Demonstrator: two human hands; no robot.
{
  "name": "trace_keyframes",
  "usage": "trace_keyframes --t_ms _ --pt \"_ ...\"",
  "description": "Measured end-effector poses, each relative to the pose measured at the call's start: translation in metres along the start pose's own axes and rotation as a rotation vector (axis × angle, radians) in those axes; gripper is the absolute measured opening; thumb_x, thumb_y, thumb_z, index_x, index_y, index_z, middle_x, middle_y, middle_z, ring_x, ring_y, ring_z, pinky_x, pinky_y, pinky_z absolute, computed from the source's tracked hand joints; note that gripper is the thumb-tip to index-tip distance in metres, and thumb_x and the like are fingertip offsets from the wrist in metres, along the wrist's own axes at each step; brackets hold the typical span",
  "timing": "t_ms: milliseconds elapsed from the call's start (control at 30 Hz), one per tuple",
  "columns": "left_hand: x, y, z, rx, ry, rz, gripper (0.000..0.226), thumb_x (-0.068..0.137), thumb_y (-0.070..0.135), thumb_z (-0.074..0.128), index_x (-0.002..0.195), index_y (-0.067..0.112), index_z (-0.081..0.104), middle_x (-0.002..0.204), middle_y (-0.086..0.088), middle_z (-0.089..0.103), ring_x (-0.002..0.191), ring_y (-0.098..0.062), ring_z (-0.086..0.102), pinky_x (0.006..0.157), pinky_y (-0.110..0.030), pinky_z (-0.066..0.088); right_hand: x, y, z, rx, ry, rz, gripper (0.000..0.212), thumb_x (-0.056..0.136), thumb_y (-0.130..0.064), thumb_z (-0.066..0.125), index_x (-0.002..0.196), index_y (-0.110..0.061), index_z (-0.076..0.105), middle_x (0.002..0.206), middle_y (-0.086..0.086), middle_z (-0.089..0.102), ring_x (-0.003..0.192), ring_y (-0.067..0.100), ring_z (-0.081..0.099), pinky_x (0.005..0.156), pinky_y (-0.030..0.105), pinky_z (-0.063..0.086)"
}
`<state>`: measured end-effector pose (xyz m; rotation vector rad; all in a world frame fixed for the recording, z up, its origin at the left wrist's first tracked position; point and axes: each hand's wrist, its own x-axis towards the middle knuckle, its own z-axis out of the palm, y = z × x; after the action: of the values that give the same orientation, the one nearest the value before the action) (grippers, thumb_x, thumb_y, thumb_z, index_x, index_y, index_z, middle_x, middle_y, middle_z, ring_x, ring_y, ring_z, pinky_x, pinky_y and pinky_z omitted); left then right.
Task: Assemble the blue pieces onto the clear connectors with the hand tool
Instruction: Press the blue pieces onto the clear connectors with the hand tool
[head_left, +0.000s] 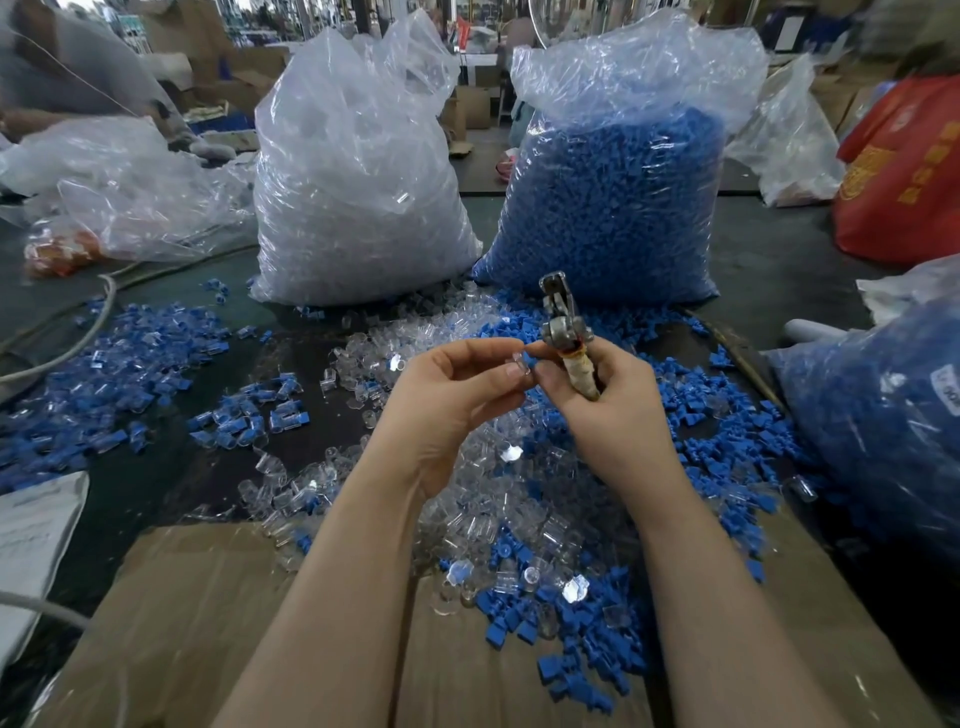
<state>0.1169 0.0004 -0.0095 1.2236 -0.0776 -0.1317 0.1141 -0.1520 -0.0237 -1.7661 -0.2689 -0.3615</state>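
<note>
My left hand (447, 395) pinches a clear connector (519, 366) between thumb and fingertips at mid-frame. My right hand (597, 405) grips the metal hand tool (563, 322) by its wrapped handle, jaws pointing up, and its fingertips pinch a small blue piece (530, 358) right against the clear connector. Loose clear connectors (493, 499) and loose blue pieces (727, 431) lie heaped on the table under both hands. Assembled blue-and-clear parts (119, 374) are scattered to the left.
A big bag of clear connectors (353, 171) and a big bag of blue pieces (618, 182) stand behind the hands. Another bag of blue parts (883, 415) sits at the right. Cardboard (197, 623) covers the near edge. A grey cable (78, 338) curves at the left.
</note>
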Motion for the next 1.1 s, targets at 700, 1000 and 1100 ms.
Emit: trace_keyframes --t_ms 700,1000,1100 --pt "-0.001 0.0019 0.0005 0.003 0.035 -0.014 0.02 0.085 0.002 0.067 0.105 0.002 0.065 0.096 -0.014 0.075 0.083 -0.019 0.074 0.073 -0.025 0.059 0.0005 0.0039 0.0025 -0.097 -0.011 -0.06 0.015 0.087 -0.012 0.069 0.089 -0.025 0.061 0.074 -0.013 0.061 0.066 0.003 0.055 0.06 0.016 0.044" --pt "-0.0007 0.0032 -0.0036 -0.049 0.013 0.006 0.027 0.075 0.01 0.069 0.102 0.006 0.065 0.093 -0.009 0.076 0.082 -0.014 0.073 0.072 -0.022 0.059 0.0002 0.0 0.0031 0.006 0.043 -0.092 0.01 0.09 -0.01 0.068 0.09 -0.019 0.063 0.08 -0.001 0.065 0.077 0.02 0.062 0.068 0.03 0.051" --pt "0.0003 0.0031 -0.007 -0.044 0.011 0.004 0.026 0.076 0.011 0.069 0.101 0.006 0.065 0.094 -0.011 0.076 0.083 -0.016 0.073 0.073 -0.023 0.059 0.0007 0.0 0.0024 0.065 0.068 -0.06 0.015 0.09 -0.009 0.069 0.086 -0.022 0.064 0.077 -0.013 0.068 0.073 0.001 0.062 0.068 0.013 0.049"
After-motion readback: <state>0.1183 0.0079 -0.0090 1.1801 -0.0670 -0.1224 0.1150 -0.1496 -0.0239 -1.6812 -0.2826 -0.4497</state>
